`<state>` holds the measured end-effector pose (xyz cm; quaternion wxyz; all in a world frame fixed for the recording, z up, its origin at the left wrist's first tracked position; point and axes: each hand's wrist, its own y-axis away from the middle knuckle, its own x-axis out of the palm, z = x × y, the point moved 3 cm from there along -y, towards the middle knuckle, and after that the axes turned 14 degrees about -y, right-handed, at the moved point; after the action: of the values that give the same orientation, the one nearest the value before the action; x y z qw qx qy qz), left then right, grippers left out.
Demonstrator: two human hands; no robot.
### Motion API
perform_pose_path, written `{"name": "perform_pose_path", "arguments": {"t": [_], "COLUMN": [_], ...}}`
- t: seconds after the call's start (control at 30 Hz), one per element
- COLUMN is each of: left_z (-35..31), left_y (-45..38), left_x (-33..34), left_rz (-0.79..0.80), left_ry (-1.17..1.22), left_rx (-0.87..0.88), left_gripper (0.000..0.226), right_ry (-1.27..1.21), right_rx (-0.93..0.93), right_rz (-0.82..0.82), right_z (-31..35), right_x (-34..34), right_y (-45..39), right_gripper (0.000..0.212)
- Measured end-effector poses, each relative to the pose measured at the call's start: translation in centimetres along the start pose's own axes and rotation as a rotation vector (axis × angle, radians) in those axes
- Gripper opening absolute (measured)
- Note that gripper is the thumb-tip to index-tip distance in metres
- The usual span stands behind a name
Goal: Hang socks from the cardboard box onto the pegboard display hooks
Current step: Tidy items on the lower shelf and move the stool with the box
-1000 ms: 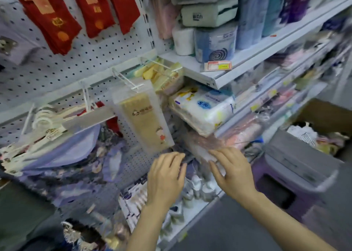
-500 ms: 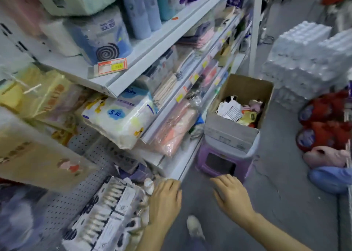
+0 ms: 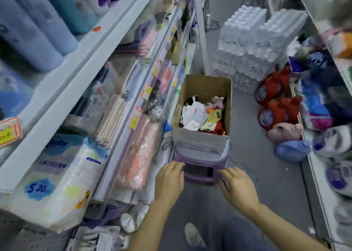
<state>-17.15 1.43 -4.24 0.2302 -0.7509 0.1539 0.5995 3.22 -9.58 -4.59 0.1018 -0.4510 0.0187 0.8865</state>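
Head | socks [image 3: 202, 115] jumbled in cardboard box [image 3: 205, 85] | edges blurred

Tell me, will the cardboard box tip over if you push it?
Maybe. The cardboard box is tall and sits on a small purple stool, so a shove near its top could tip it. It holds only socks, so it is probably light and slides easily.

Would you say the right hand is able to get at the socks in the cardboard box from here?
Probably yes: the cardboard box is open-topped, and nothing lies between the empty right hand and the socks.
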Motion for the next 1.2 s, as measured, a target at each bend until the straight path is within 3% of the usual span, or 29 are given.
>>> {"name": "perform_pose_path", "arguments": {"t": [0.33, 0.43, 0.63, 0.73, 0.87, 1.0, 1.1, 1.2], "left_z": [-1.1, -0.9, -0.5, -0.4, 0.3, 0.6, 0.8, 1.2], "left_y": [-19.3, -24.3, -29.2, -29.8, -30.1, -30.5, -31.2, -32.0], "left_x": [2.9, 6.2, 15.2, 18.9, 23.5, 23.8, 23.2, 22.1], "left_rz": [-0.024, 0.156, 0.766, 0.892, 0.908, 0.844, 0.866, 0.813], "left_ry": [-0.037, -0.111, -0.157, -0.08, -0.08, -0.162, -0.284, -0.389], "left_rx": [-0.157, -0.249, -0.319, -0.439, -0.57, -0.613, -0.511, -0.398], "left_gripper": [0.018, 0.023, 0.025, 0.037, 0.053, 0.061, 0.063, 0.059], "right_ry": [-0.053, -0.062, -0.031, -0.013, 0.002, -0.008, 0.057, 0.079], "right_rx": [-0.105, -0.172, -0.24, -0.232, -0.159, -0.058, 0.094, 0.176], "right_rz": [-0.13, -0.119, -0.015, 0.034, 0.122, 0.254, 0.421, 0.485], "right_z": [-5.4, -7.3, -10.3, -11.3, -12.1, -12.1, -12.5, -12.7], "right_x": [-3.6, -4.5, -4.4, -3.1, -0.7, 1.6, 3.1, 3.9], "right_y": [-11.0, -15.2, -21.6, -23.6, -25.3, -26.4, -27.5, -28.7], "right_gripper": [0.02, 0.019, 0.022, 0.027, 0.017, 0.017, 0.03, 0.039]}}
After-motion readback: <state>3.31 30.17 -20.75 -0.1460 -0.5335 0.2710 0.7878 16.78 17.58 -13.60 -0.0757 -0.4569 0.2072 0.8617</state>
